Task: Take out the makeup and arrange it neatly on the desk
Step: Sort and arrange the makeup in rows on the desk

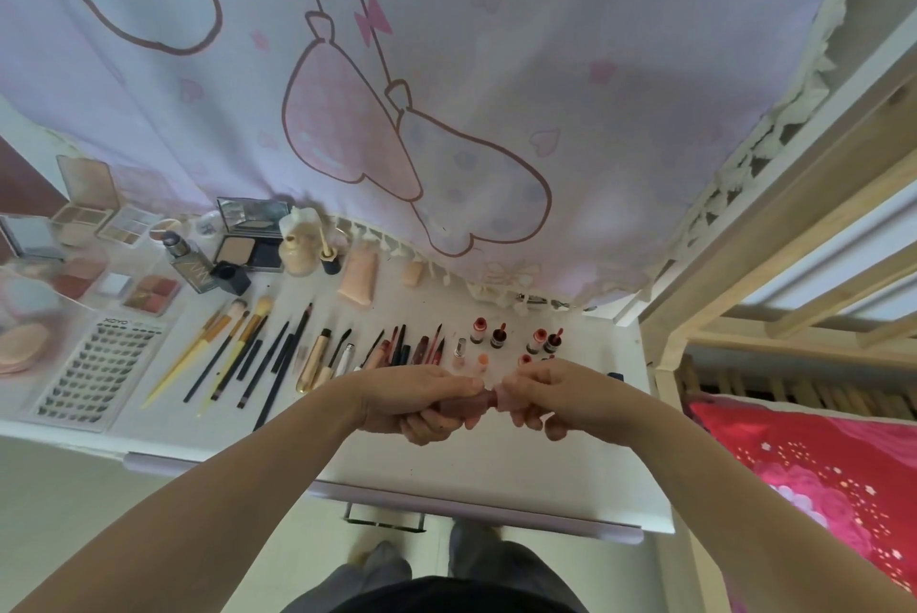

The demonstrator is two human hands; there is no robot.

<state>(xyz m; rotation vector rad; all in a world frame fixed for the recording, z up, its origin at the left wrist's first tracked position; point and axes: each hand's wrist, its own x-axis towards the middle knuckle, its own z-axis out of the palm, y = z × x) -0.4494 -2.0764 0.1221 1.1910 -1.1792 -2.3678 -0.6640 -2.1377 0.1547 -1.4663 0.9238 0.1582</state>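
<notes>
Mid-step: left hand (417,396) gripping pink lip tube (469,403), right hand (548,396) fingers pinching its cap. Next: probably setting it on worktop (496,468) beside lip products (516,339).

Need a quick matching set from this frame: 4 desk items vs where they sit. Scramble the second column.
Items:
1. false lash tray
2. pink tube
3. brush row
4. mauve lip tube

Places:
A. held between both hands
B. desk's front left
C. just right of the lash tray
D. back of desk, by the curtain hem

Pairs: 1-B, 2-D, 3-C, 4-A
</notes>
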